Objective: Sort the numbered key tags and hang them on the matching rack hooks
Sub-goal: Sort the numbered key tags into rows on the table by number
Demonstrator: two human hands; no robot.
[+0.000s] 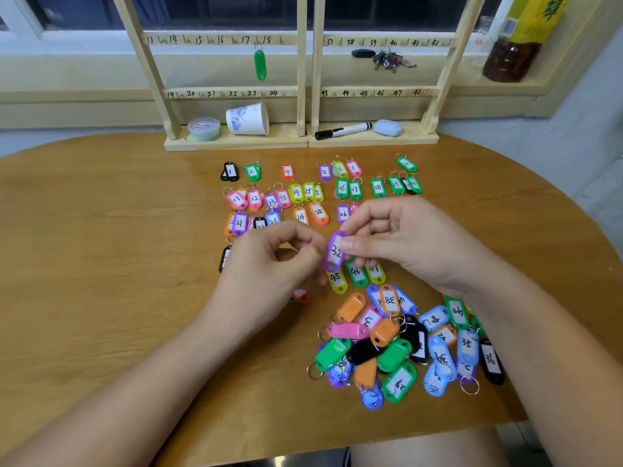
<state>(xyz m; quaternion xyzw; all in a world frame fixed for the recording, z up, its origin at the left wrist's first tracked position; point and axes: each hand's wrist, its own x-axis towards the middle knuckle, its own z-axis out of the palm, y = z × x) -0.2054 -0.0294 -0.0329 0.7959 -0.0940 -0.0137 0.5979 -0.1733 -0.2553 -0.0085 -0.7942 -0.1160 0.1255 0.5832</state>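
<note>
The right hand (397, 237) pinches the purple tag 32 (335, 251) over the middle of the tabletop (101, 230). The left hand (269, 261) curls beside it; I cannot tell if it grips. Best to lay it number up in its row.

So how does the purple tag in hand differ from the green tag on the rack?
The purple tag is pinched by the right hand over the table; the green tag hangs on the rack. The purple tag shows a label reading 32; the green tag shows none. Both are oblong plastic.
</note>
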